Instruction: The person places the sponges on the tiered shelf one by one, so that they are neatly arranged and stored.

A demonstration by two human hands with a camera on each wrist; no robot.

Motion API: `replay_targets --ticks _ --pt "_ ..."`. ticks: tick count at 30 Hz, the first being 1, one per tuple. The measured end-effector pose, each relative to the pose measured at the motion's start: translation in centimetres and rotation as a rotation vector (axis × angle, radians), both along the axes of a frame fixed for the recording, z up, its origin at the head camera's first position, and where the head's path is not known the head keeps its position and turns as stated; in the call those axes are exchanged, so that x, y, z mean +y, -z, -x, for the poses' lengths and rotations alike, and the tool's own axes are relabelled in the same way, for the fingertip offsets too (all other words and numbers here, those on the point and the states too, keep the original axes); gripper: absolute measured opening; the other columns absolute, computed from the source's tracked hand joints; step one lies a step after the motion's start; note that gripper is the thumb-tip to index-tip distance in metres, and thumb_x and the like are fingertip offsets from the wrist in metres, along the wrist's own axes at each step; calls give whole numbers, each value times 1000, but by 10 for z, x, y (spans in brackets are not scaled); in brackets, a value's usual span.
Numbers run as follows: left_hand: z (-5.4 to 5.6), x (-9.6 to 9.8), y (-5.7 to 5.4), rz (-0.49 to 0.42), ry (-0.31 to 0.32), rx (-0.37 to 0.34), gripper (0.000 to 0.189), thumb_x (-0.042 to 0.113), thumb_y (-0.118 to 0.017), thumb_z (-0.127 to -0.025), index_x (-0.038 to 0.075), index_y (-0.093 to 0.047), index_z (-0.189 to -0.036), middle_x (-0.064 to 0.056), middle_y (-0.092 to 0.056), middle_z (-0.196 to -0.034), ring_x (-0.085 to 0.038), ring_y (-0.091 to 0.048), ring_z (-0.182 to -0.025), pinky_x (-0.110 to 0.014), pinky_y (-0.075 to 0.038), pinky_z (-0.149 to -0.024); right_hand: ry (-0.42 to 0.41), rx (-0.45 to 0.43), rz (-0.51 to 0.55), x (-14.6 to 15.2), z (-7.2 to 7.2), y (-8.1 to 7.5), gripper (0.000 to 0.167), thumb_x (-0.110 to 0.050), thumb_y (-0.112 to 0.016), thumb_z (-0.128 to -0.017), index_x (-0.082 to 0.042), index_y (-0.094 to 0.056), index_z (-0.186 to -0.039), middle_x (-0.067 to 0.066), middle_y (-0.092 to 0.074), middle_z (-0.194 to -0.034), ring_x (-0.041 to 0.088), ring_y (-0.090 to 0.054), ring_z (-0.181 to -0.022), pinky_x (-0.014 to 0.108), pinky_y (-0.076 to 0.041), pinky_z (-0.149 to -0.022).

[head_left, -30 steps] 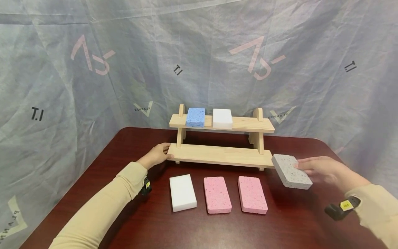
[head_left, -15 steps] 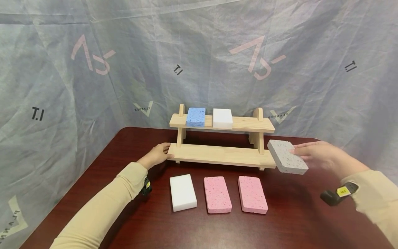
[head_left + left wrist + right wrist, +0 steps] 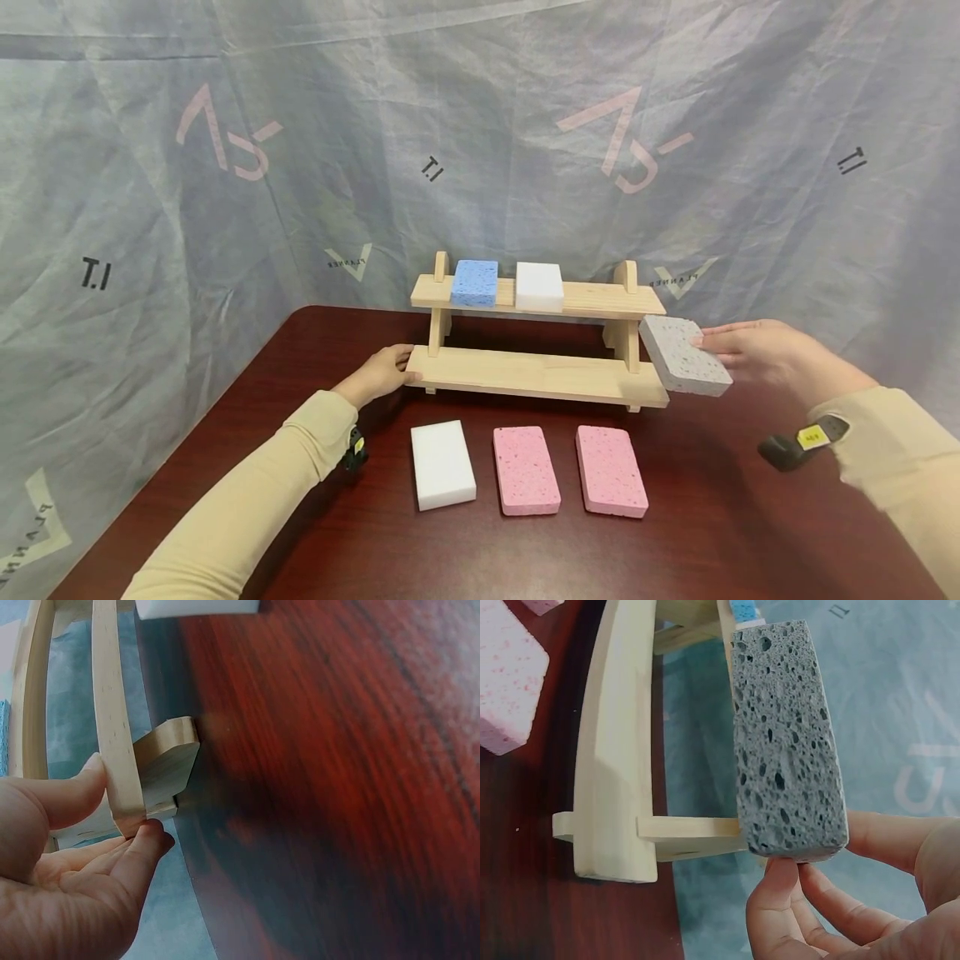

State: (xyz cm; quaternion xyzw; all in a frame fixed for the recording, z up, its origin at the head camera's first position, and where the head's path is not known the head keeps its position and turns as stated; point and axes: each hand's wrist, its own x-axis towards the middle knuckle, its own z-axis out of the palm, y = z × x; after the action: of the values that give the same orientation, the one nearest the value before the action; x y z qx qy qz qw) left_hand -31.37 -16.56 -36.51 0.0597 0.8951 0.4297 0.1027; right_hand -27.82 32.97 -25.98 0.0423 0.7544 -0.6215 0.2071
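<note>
The right hand (image 3: 772, 354) pinches a grey sponge (image 3: 684, 358) by its right edge, near the wooden shelf (image 3: 525, 371)
The left hand (image 3: 377, 375) clasps the shelf's left end; only the left wrist view shows fingertips (image 3: 151, 831) underneath.

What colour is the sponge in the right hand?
The sponge is grey with dark holes, seen best in the right wrist view.

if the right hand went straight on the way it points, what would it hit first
Probably the wooden rack, at its right end, with the held gray sponge touching first; depth is unclear.
</note>
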Motion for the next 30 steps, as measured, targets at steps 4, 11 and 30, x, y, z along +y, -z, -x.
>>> replay_targets --ticks 4,11,30 --pt "0 0 1 -7 -3 -8 65 7 -59 -96 -4 -25 -151 -24 -31 -154 -34 -34 -142 -42 -39 -111 4 11 -23 -5 4 -6 10 -10 -57 -98 -9 -53 -107 -9 -71 -81 2 -67 -78 24 -58 -75" --pt "0 0 1 2 7 8 65 6 -59 -96 -6 -25 -150 -26 -32 -153 -36 -35 -141 -43 -39 -111 28 11 -8 -11 12 -14 17 -9 -60 -96 -20 -63 -83 -8 -72 -79 2 -68 -77 23 -58 -75" --pt "0 -1 -1 -18 3 -15 66 7 -59 -96 -5 -23 -151 -24 -27 -156 -35 -32 -143 -43 -38 -112 134 105 -1 -33 41 -28 27 -13 -67 -92 -26 -69 -69 -10 -71 -69 1 -68 -66 20 -57 -66"
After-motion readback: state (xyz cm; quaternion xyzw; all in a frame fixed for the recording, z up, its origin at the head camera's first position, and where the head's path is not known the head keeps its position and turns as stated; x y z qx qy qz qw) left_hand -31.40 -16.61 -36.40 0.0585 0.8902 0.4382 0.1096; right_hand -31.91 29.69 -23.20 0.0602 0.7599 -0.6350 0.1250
